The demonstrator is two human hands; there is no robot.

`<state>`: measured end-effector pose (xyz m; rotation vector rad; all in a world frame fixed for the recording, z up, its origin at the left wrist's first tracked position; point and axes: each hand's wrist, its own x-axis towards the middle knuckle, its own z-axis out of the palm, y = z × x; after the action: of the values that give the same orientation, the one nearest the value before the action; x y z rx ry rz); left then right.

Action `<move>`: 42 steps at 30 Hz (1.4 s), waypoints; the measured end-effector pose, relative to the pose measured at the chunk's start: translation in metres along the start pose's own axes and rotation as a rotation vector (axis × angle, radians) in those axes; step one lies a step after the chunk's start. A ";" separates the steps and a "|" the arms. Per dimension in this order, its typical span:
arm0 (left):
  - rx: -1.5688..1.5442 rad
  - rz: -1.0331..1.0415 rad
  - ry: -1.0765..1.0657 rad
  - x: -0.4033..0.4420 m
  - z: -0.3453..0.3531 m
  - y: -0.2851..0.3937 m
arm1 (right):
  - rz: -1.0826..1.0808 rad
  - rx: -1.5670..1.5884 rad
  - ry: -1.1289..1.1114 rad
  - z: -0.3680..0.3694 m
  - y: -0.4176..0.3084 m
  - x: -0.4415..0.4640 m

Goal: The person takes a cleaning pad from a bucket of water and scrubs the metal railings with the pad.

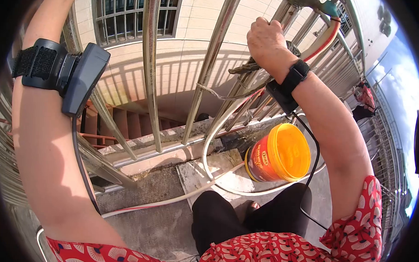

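Observation:
My right hand (268,43) is closed, raised beside a metal railing post (285,14). What its fingers hold, if anything, is hidden. Dark cloth or cord (245,68) is tied round the railing just below that hand. To the right of the hand, a pale hose (324,41) with a red stripe hangs from a tap with a blue-green fitting (330,8). My left forearm (43,139) reaches up past the top edge, leaving the left hand out of frame. Below my right arm stands a yellow bucket (294,152) with a red label, tilted in view.
Steel railing bars (203,75) rise in front of me, with brown stairs (126,123) and a barred window (135,17) beyond. The hose loops across the concrete floor (146,230) around the bucket. Black cables run from both wrist straps. Red cloth (365,97) hangs far right.

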<state>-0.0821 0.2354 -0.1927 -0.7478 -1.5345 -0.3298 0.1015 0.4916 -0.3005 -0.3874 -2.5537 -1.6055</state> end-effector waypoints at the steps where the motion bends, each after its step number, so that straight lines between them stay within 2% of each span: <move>1: 0.006 0.005 0.003 0.001 -0.001 -0.004 | 0.010 -0.021 -0.057 0.003 -0.018 -0.004; 5: 0.025 0.026 0.011 0.000 -0.007 -0.017 | -0.093 0.065 -0.240 0.029 -0.092 -0.021; 7: 0.046 0.041 0.006 -0.002 -0.009 -0.025 | -0.118 -0.019 -0.330 0.025 -0.113 -0.028; 8: 0.052 0.049 0.002 -0.003 -0.009 -0.028 | -0.098 -0.033 -0.312 0.025 -0.116 -0.027; 10: 0.064 0.058 0.003 -0.005 -0.010 -0.030 | -0.197 0.162 -0.373 0.015 -0.094 -0.024; 14: 0.030 0.024 0.031 -0.007 -0.020 -0.018 | -0.226 0.206 -0.380 -0.003 -0.050 -0.014; 22: 0.062 0.040 0.083 -0.006 -0.026 -0.015 | 0.065 -0.185 -0.048 -0.063 0.070 0.012; 24: 0.054 -0.037 0.001 -0.005 -0.031 -0.010 | 0.088 -0.172 -0.079 -0.063 0.066 0.011; 27: 0.068 -0.047 -0.032 -0.002 -0.034 -0.007 | 0.214 -0.253 0.006 -0.038 0.038 0.006; 30: 0.094 -0.065 -0.097 0.000 -0.039 -0.007 | 0.033 0.013 -0.214 -0.022 -0.001 -0.007; 33: 0.081 -0.074 -0.171 0.004 -0.038 -0.013 | -0.107 0.111 -0.319 0.005 -0.050 -0.016; 35: 0.121 0.045 -0.109 0.002 -0.032 -0.023 | -0.169 0.193 -0.382 0.011 -0.066 -0.016; 38: 0.151 0.076 -0.104 0.000 -0.031 -0.029 | -0.312 0.318 -0.466 0.011 -0.071 -0.012; 39: 0.150 0.075 -0.103 0.000 -0.032 -0.030 | -0.342 0.330 -0.476 0.014 -0.084 -0.016; 41: 0.149 0.075 -0.090 0.002 -0.032 -0.032 | -0.287 0.123 -0.341 0.014 -0.095 -0.020; 42: 0.148 0.074 -0.083 0.002 -0.033 -0.033 | -0.363 0.031 -0.447 0.009 -0.107 -0.020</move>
<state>-0.0778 0.1910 -0.1792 -0.7064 -1.5866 -0.1298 0.0927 0.4526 -0.4017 -0.3231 -3.1320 -1.7532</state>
